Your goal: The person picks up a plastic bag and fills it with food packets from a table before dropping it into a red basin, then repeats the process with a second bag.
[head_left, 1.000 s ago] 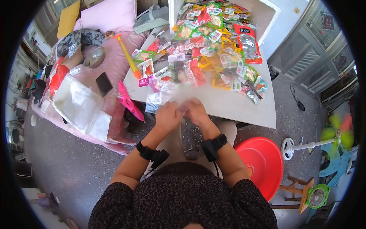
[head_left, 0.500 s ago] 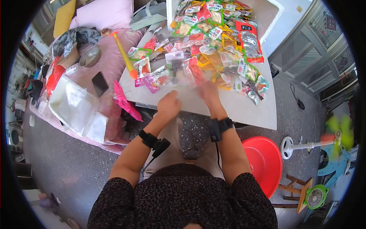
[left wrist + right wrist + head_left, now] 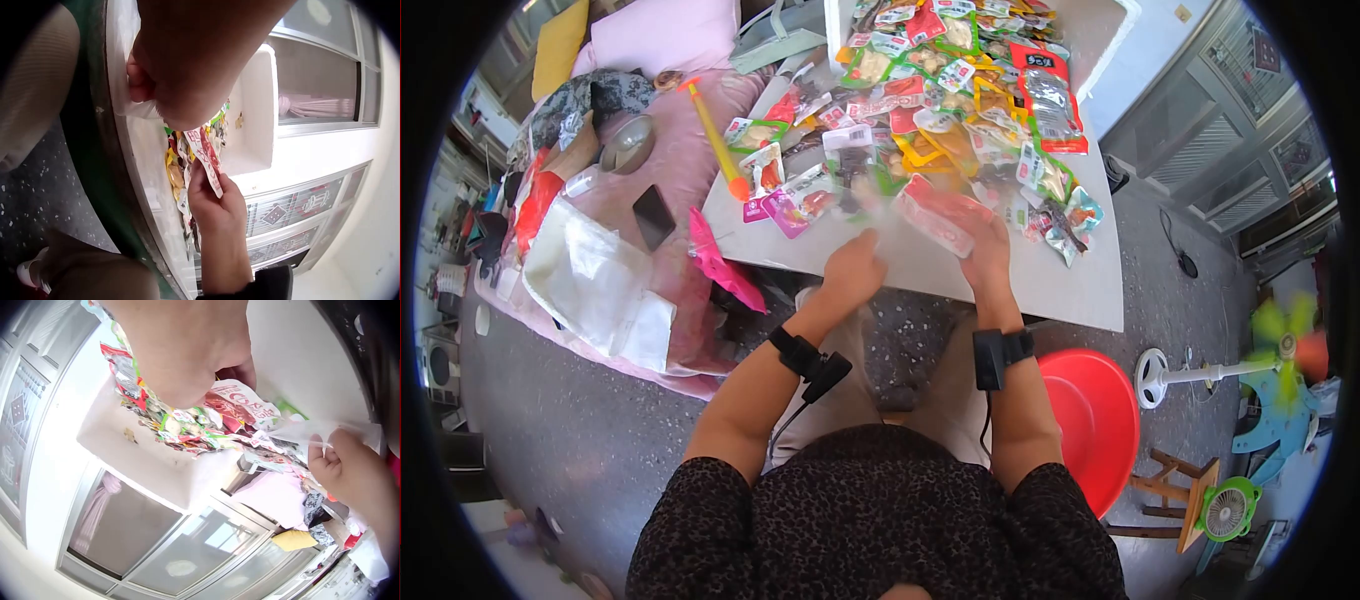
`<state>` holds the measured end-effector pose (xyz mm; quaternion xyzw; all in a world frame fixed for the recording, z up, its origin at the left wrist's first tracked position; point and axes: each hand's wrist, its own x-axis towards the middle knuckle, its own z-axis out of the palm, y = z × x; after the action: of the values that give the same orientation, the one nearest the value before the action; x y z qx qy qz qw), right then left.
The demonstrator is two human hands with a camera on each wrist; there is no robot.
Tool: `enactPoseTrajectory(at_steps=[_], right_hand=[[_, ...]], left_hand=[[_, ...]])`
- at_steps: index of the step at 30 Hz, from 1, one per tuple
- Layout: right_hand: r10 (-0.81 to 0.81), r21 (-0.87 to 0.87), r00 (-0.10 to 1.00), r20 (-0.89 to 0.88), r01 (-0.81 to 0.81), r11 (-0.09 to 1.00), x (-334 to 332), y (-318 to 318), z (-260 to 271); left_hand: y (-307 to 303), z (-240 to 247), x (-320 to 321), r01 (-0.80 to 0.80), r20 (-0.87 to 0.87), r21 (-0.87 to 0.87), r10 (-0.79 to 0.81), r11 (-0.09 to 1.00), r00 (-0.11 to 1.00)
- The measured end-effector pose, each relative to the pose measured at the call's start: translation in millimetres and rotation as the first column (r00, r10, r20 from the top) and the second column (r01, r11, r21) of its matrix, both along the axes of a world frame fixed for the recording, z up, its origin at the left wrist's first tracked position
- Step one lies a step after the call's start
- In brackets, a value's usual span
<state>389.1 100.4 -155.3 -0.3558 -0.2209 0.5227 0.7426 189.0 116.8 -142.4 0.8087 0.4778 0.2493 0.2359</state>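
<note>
A red and white packet is gripped by my right hand above the table's front part; in the right wrist view the packet lies under the fingers. My left hand is at the table's front edge, its fingers curled on a clear plastic bag, seen in the right wrist view beside the left hand. The bag's far part is blurred in the head view. Many colourful food packets lie spread behind both hands, running back into a white foam box.
A yellow stick lies at the table's left edge, with a pink packet hanging below it. On the bed are a phone and white sheets. A red basin stands on the floor at right, near a fan.
The hands were together, then parted. My right hand has moved right and forward and now holds the red and white packet. A silvery bag seen at the table edge earlier is no longer there.
</note>
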Motion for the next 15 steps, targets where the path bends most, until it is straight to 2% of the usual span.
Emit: enactPoseTrajectory(at_steps=[4, 7, 13, 15], right_hand=[[-0.05, -0.089, 0.994, -0.098, 0.041, 0.995, 6.8, -45.0, 26.0], [-0.078, -0.097, 0.992, -0.1, 0.069, 0.993, 13.4, -69.6, 28.4], [0.03, -0.057, 0.999, 0.026, -0.028, 0.998, 9.4, -85.9, 31.4], [0.043, -0.062, 0.993, 0.107, -0.036, 0.997, 9.9, -82.0, 24.1]], left_hand=[[-2.8, -0.3, 12.6, 0.02, -0.013, -0.032, -0.021, 0.999, 1.0], [-5.2, -5.8, 16.8, 0.026, -0.002, 0.037, -0.026, 0.999, 1.0], [-10.9, -1.7, 21.4, 0.061, -0.024, 0.029, -0.06, 0.998, 0.998], [-13.6, -3.0, 23.6, 0.063, 0.014, 0.082, -0.064, 0.995, 0.998]])
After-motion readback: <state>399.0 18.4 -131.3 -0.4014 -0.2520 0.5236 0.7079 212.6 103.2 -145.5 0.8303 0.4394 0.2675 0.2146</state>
